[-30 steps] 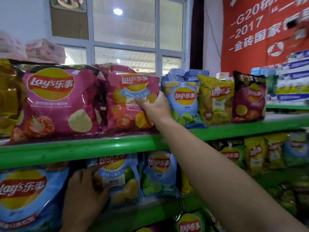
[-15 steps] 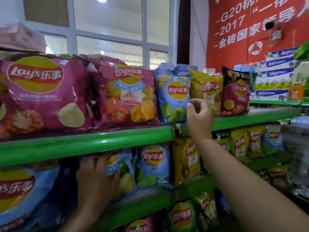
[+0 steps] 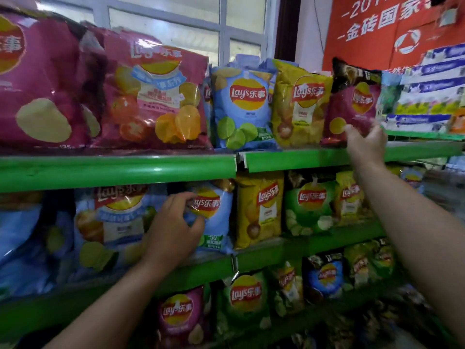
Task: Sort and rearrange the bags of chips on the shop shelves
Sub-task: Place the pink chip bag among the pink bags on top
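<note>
r hand (image 3: 366, 146) pinches maroon bag (image 3: 352, 102) up top, l hand (image 3: 172, 233) grips blue bag (image 3: 216, 217) below

only the one head cam, wide-angle; looks straight ahead into the green shelves (image 3: 118, 170), up close; window (image 3: 191, 34) behind them

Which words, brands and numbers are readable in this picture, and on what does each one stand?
"Lay's 乐事": blue lime bag, yellow bag, dark red bag, top shelf; also most other bags.
"-50": pale blue bag, middle shelf.
"135": big pink bag, bottom edge.
"金砖国家": red banner.
Flavour lines and small print: too blurred to read.
</note>
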Action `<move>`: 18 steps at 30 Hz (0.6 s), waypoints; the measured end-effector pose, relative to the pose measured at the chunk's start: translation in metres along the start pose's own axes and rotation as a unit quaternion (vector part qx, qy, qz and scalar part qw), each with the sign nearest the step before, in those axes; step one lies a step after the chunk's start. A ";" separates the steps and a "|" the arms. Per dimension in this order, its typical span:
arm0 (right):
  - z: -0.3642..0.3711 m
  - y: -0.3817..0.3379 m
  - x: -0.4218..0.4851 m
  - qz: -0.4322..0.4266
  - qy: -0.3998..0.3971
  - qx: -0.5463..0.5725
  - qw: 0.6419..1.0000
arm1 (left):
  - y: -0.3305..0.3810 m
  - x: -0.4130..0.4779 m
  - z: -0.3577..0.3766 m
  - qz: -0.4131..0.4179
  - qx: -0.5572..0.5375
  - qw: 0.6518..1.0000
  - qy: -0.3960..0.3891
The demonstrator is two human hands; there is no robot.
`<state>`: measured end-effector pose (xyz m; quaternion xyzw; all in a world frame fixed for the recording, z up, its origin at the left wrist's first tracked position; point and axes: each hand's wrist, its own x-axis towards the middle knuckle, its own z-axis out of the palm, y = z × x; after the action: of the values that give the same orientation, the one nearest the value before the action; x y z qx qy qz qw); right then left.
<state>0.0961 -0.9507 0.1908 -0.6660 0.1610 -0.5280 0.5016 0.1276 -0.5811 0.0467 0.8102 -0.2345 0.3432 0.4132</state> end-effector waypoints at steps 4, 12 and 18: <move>-0.014 0.015 0.046 -0.007 -0.043 0.047 0.998 | 0.019 -0.005 0.034 -0.028 0.005 0.999 0.033; -0.044 0.030 0.110 0.013 -0.160 0.014 0.987 | 0.060 -0.006 0.079 -0.068 -0.006 0.994 0.081; -0.056 0.025 0.116 -0.013 -0.244 0.125 0.962 | 0.072 -0.006 0.082 -0.110 -0.008 0.987 0.114</move>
<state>0.1005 -1.0759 0.2293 -0.7087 -0.0421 -0.3716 0.5982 0.1058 -0.6884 0.0436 0.7832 -0.0976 0.3841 0.4791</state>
